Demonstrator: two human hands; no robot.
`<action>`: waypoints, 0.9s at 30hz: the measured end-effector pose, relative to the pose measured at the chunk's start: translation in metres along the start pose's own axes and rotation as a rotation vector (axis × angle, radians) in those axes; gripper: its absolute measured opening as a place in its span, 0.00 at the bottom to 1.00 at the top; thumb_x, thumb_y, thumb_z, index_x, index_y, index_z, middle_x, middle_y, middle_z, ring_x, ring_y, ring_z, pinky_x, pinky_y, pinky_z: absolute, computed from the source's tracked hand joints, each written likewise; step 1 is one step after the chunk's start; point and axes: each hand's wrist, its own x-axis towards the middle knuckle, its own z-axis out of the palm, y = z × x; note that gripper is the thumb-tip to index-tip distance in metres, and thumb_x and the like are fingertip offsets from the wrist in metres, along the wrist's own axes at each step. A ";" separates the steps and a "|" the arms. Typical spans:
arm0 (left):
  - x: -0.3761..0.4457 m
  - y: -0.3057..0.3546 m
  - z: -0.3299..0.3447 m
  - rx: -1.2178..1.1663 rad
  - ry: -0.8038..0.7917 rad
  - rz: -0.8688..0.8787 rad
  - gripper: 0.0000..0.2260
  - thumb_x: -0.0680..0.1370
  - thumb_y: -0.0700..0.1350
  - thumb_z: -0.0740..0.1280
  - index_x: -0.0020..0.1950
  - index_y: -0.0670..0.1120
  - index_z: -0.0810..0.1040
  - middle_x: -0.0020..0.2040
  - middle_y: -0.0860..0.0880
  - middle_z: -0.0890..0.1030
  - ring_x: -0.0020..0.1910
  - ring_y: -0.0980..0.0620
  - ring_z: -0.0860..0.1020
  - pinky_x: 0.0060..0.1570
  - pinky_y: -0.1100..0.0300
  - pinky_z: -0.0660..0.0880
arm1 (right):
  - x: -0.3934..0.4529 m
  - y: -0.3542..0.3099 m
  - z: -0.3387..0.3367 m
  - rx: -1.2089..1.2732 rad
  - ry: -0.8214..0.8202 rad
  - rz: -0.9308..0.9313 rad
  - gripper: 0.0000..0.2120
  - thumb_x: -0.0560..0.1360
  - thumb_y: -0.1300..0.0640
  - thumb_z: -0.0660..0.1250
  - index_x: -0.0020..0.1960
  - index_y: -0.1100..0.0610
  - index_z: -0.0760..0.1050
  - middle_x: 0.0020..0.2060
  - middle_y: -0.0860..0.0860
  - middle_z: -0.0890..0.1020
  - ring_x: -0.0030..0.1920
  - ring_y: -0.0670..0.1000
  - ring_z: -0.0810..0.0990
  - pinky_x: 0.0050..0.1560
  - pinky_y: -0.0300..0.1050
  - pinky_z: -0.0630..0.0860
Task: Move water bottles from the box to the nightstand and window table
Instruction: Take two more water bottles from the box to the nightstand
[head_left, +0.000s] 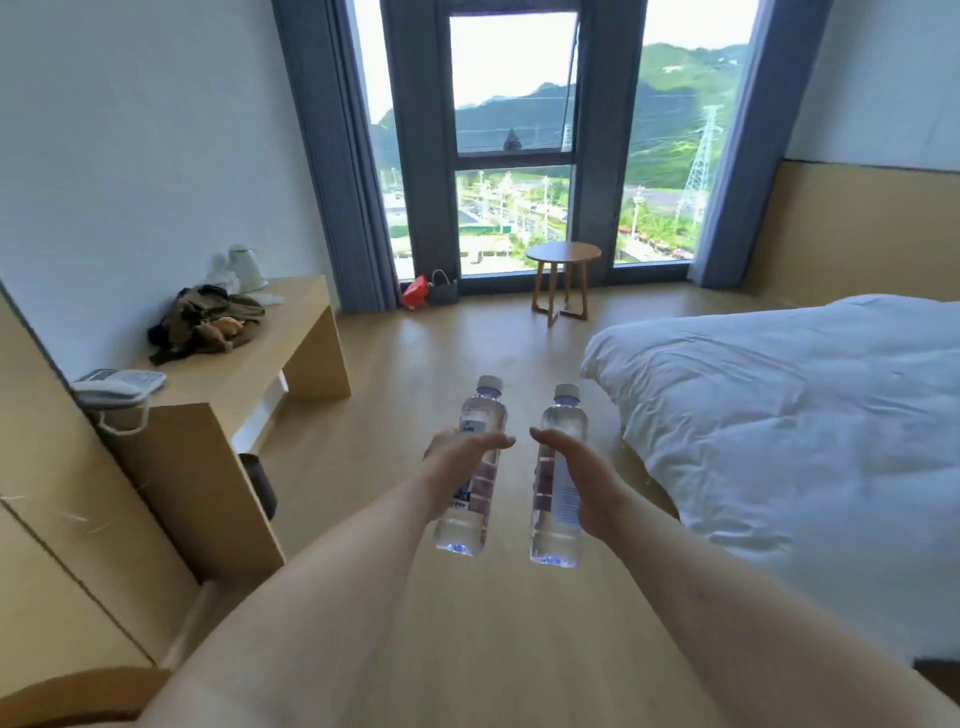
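Two clear water bottles are sitting low in the middle of the frame, side by side and slightly apart. The left bottle (474, 467) and the right bottle (558, 475) are both standing roughly upright, pale caps on, labels wrapping their middles. The small round wooden table (562, 253) is standing before the window, upper centre.

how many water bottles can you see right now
2 clear plastic water bottles with pale caps: one gripped in the left hand, one in the right hand, both over the floor. The box is out of view.
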 end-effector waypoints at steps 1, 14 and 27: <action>0.008 0.004 0.025 0.018 -0.028 0.000 0.23 0.63 0.52 0.82 0.52 0.43 0.81 0.36 0.43 0.83 0.32 0.44 0.81 0.35 0.54 0.80 | 0.001 -0.006 -0.024 0.012 0.023 -0.009 0.26 0.72 0.51 0.77 0.62 0.66 0.79 0.45 0.64 0.83 0.42 0.61 0.82 0.42 0.53 0.81; 0.085 0.041 0.302 0.258 -0.591 0.016 0.22 0.71 0.51 0.78 0.60 0.42 0.83 0.48 0.40 0.87 0.43 0.40 0.86 0.40 0.54 0.82 | -0.010 -0.045 -0.269 0.246 0.542 -0.062 0.20 0.71 0.51 0.78 0.55 0.64 0.84 0.42 0.65 0.86 0.36 0.62 0.84 0.36 0.51 0.82; 0.174 0.097 0.571 0.339 -1.012 -0.010 0.20 0.69 0.48 0.79 0.55 0.39 0.80 0.41 0.35 0.86 0.33 0.39 0.83 0.36 0.47 0.82 | 0.012 -0.119 -0.462 0.343 0.975 -0.138 0.26 0.66 0.43 0.81 0.54 0.59 0.84 0.44 0.60 0.88 0.47 0.64 0.88 0.55 0.62 0.83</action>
